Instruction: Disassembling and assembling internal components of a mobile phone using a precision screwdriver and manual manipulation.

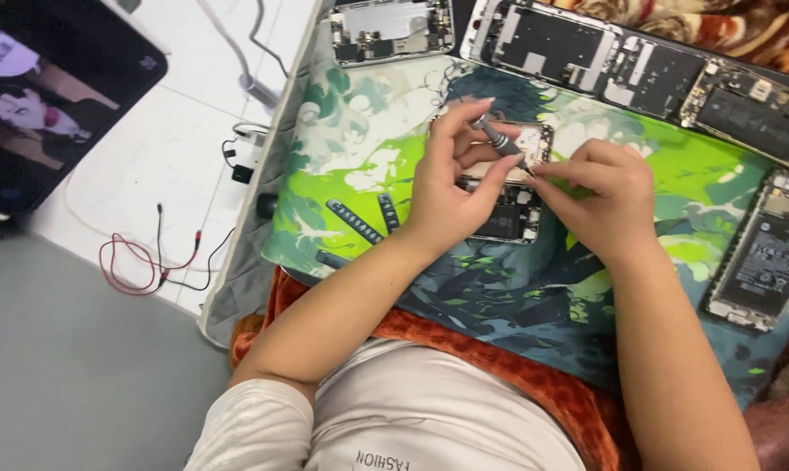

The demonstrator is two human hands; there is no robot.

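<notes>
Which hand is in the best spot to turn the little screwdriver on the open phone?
Probably the left hand. It already grips the small grey screwdriver in its fingertips, tip down over the opened phone. The right hand has no tool; its fingertips rest by the phone's edge, seemingly steadying it.

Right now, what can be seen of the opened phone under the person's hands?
The opened phone lies flat on the green and dark printed mat, back cover off. Its insides show: a dark battery-like block in the lower part and a pale plate with small metal parts near the top end. The left hand covers its left side and holds a slim grey screwdriver angled down onto it; the right hand rests at its right edge, fingers pinched near the tip. Much of it is hidden.
</notes>
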